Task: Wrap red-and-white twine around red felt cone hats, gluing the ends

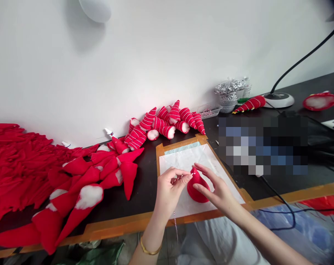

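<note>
A stuffed red felt cone point(196, 187) lies on a white sheet point(183, 162) taped to the dark table point(147, 173). My right hand point(215, 189) cups the cone from the right, fingers curved around it and the thumb and forefinger at its tip. My left hand point(171, 187) is just left of the tip, fingers pinched on a thin beaded string point(176, 224) that hangs down past my wrist. A gold bangle sits on that wrist.
Plain red stuffed cones point(81, 191) are heaped at left beside a pile of red fabric point(15, 162). Cones wound with white string point(167, 123) lie along the wall. A silver bead cup point(229, 95), lamp base point(279, 99), black cable and blurred patch sit at right.
</note>
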Demonstrator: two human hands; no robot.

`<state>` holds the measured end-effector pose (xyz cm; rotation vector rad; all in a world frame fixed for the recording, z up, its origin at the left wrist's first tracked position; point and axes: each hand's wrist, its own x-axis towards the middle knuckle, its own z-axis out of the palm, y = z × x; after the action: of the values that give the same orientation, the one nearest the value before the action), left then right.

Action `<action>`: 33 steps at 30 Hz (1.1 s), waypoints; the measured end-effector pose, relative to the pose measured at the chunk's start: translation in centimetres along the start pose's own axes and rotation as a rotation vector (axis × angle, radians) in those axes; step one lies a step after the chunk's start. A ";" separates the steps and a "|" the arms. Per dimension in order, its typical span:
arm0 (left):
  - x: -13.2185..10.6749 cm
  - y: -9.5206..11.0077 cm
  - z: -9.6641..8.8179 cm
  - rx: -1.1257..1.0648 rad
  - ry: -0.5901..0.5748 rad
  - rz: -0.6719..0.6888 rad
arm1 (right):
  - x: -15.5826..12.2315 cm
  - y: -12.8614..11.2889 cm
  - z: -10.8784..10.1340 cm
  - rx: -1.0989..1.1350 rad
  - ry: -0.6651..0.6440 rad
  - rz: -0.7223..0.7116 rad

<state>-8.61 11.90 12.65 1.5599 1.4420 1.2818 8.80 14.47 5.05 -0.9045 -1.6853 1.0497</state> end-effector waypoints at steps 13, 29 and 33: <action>0.2 -0.7 0.8 -0.189 -0.097 -0.175 | 0.1 0.1 0.1 0.026 0.008 -0.021; 0.3 -0.6 1.3 -0.213 -0.086 -0.167 | 0.2 -0.7 -1.7 0.052 -0.031 0.003; 0.3 -0.4 1.3 -0.209 -0.092 -0.170 | 0.5 2.0 -7.1 -0.484 0.263 0.026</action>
<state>-7.56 12.49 11.99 1.3130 1.3079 1.2028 15.58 17.34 4.83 -1.3129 -1.7299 0.5097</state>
